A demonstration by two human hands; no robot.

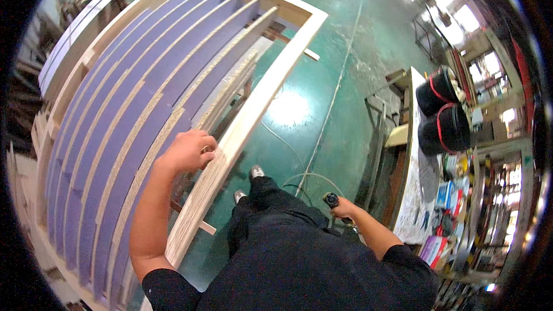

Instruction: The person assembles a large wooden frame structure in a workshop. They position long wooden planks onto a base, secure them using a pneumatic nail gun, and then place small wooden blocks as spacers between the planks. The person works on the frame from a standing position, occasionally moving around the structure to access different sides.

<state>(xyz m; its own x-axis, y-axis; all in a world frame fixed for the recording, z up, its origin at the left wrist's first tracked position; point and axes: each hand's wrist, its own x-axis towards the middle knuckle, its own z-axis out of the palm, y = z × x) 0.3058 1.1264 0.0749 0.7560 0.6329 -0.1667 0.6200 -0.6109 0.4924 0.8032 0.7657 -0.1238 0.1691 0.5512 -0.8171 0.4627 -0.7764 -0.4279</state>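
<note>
To my left stands a long pale wooden frame [253, 116] with purple-faced slats [167, 57] set in a row inside it. My left hand [190, 151] is over the frame's near side rail, its fingers curled together by the inner edge. Whether anything small is between those fingers is too unclear to make out. Away from the frame, low at my right side, my right hand [344, 208] is wrapped round a dark hand-held power tool [330, 199]. Most of the tool's body is hidden by the hand. A thin pale hose [311, 175] loops across the floor close to it.
On the right a workbench [412, 196] carries two black buckets [442, 129] with red bands, plus coloured packages [444, 194]. Green floor [314, 98] runs between frame and bench. Wooden boards [75, 43] lean behind the frame at far left.
</note>
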